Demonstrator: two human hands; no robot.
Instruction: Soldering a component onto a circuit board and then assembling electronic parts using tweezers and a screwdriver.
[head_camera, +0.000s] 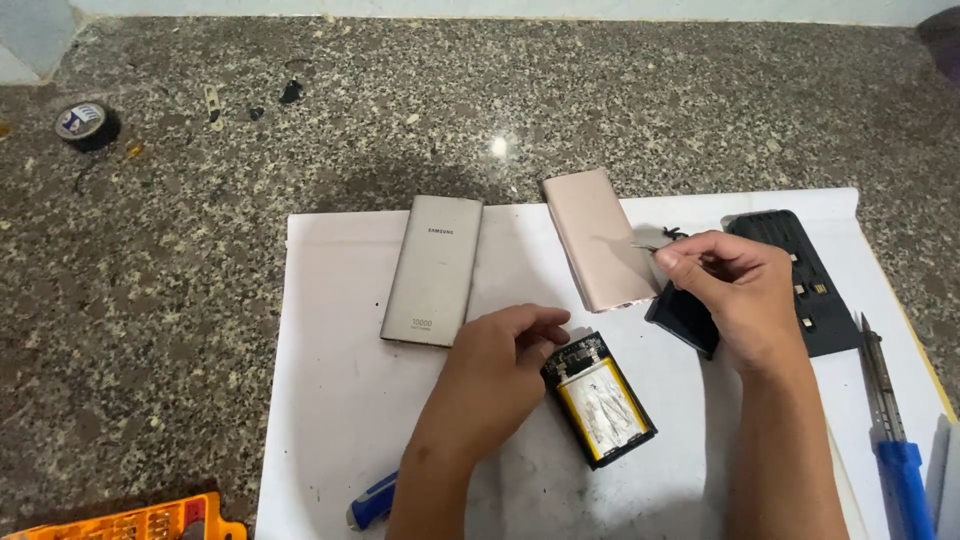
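Note:
My left hand (497, 362) rests on the white sheet (340, 400), its fingertips touching the top edge of an opened black power bank (600, 404) whose silver-and-yellow battery cell shows. My right hand (735, 290) pinches a small thin metal piece (648, 245) between thumb and forefinger, just above a black cover part (683, 318). A grey power bank (435, 270) lies to the left of my left hand. A pink-gold power bank (600, 240) lies beside the right hand's fingertips.
A black power bank shell (800, 275) sits at the right. A blue-handled tool (890, 420) lies near the sheet's right edge, another blue handle (373, 500) at the bottom. An orange bit case (130, 522) sits bottom left, a tape roll (85, 122) far left on the granite counter.

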